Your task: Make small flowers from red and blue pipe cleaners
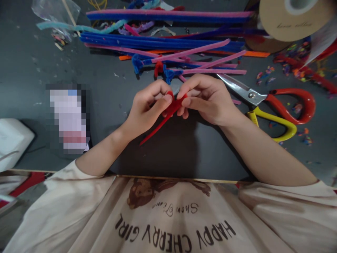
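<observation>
A red pipe cleaner (159,125) is pinched between both hands above the dark table, its straight tail slanting down to the left. My left hand (152,107) is closed, thumb and forefinger on a bent part of it. My right hand (204,100) is closed too, gripping the upper right end of the same pipe cleaner. How the red piece loops between the fingers is partly hidden. Just beyond the hands lie twisted blue pieces (171,73) and a small red twisted piece (158,69), at the ends of pink pipe cleaners (213,71).
Scissors (252,95) with red and yellow handles lie right of my right hand. Blue pipe cleaners (158,41) stretch across the back. A ribbon spool (279,24) stands at the back right, near colourful scraps (265,74). A blurred-out phone (70,119) lies left; a white object (14,140) sits beyond it.
</observation>
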Action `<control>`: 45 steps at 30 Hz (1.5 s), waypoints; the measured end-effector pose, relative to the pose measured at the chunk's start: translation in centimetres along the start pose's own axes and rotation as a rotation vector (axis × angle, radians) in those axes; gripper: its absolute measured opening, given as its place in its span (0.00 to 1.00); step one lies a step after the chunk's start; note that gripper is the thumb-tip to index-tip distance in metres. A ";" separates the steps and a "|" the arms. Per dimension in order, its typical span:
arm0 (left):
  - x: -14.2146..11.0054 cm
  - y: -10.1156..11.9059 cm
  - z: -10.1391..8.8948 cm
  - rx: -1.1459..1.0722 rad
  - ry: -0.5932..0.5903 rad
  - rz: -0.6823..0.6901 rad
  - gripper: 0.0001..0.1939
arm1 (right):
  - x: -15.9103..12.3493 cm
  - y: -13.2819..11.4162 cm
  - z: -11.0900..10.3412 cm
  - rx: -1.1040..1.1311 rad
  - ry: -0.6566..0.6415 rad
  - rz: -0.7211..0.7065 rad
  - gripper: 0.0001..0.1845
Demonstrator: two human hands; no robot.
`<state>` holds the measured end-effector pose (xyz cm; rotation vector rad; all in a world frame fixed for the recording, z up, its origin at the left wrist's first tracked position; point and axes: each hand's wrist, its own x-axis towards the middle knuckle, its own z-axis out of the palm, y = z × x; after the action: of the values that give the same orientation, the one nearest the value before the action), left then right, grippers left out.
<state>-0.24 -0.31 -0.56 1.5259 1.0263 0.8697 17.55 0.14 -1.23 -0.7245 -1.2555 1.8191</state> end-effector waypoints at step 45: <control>0.2 0.7 -0.1 0.074 -0.114 -0.058 0.11 | -0.2 0.5 0.2 -0.518 0.088 -0.161 0.05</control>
<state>-0.15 -0.13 0.13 1.5816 1.0240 0.7026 17.33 -0.20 -1.62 -0.9373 -1.6948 1.3248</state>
